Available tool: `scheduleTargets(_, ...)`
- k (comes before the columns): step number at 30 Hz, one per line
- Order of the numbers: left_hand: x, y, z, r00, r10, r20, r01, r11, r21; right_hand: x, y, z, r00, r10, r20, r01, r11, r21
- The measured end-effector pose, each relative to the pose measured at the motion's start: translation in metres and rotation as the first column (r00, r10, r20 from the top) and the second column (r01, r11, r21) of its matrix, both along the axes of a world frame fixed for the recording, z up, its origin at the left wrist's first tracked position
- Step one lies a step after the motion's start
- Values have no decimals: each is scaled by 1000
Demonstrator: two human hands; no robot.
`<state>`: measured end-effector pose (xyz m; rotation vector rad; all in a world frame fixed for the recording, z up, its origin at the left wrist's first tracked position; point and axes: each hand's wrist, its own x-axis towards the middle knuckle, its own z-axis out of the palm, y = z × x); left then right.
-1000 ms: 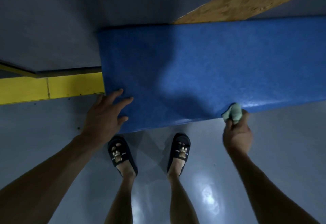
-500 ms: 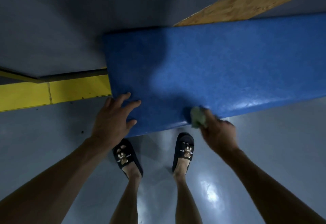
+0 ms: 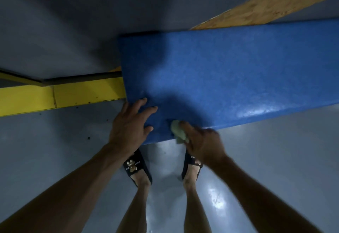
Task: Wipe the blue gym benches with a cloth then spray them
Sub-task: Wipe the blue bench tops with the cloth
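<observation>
Left hand point(image 3: 129, 128) flat, fingers spread on blue bench point(image 3: 229, 78), right hand point(image 3: 202, 142) clutching cloth point(image 3: 177, 131) against near edge

Right hand point(image 3: 203, 143) presses cloth point(image 3: 177, 131) on blue bench point(image 3: 229, 78) edge; left hand point(image 3: 129, 129) flat.

So the blue bench point(image 3: 229, 78) is a long padded slab with a pebbly, slightly shiny skin, running from the middle of the view out toward 3 o'clock, its squared-off end facing 9 o'clock. The cloth point(image 3: 177, 131) is a small pale green wad pressed against the bench's rounded near edge, around 6 o'clock, close to that end corner.
</observation>
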<state>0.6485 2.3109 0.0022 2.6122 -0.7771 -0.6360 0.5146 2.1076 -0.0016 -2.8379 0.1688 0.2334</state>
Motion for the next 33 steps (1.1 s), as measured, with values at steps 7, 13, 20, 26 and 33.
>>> scheduleTargets(7,4,2,0,1000,-13,4,13,1000,-17,28,-77,3,625,-780,-35,766,622,-163)
scheduleTargets(13,6,0,3,1000,-22,-7,22,1000,-6,41,51,-1,976,-219,-3,219,976,2)
scheduleTargets(20,9,1,5,999,-27,-29,27,1000,-5,55,-79,5,850,-526,-30,497,820,-283)
scheduleTargets(26,10,1,4,999,-46,-30,46,999,3,77,-17,1,738,-673,-50,653,730,-201)
scheduleTargets(33,15,3,0,996,-70,-50,69,998,-12,95,-17,-5,994,109,10,-107,985,-139)
